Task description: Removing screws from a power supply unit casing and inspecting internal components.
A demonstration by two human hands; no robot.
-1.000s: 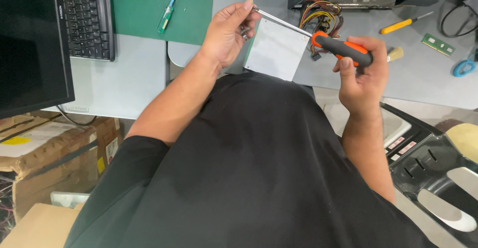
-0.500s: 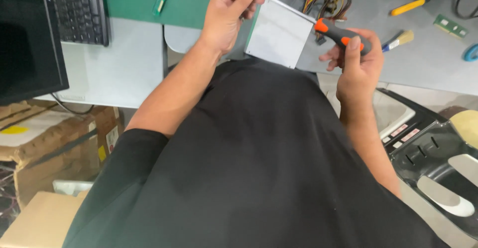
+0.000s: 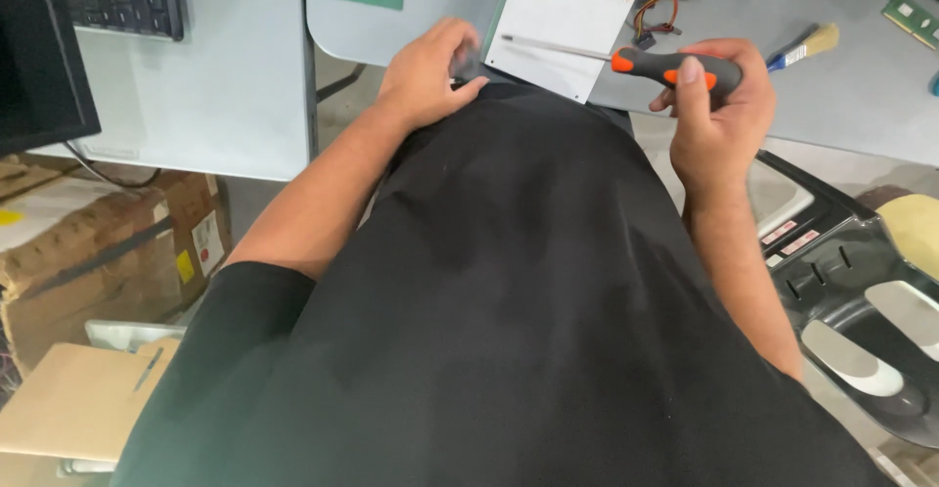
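R hand (image 3: 719, 115) clenched on orange/black screwdriver (image 3: 675, 68), shaft lying over white panel (image 3: 562, 18) at tabletop (image 3: 841, 96) edge. L hand (image 3: 430, 76) pinches panel's lower-left corner. Looks mid-unscrewing; next needs tip seated square on the screw.

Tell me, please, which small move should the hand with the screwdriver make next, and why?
Probably bring the tip toward the corner held by the left hand. The right hand grips the screwdriver with its shaft lying flat across the white panel, and the tip seems to rest on bare panel, not on a screw.
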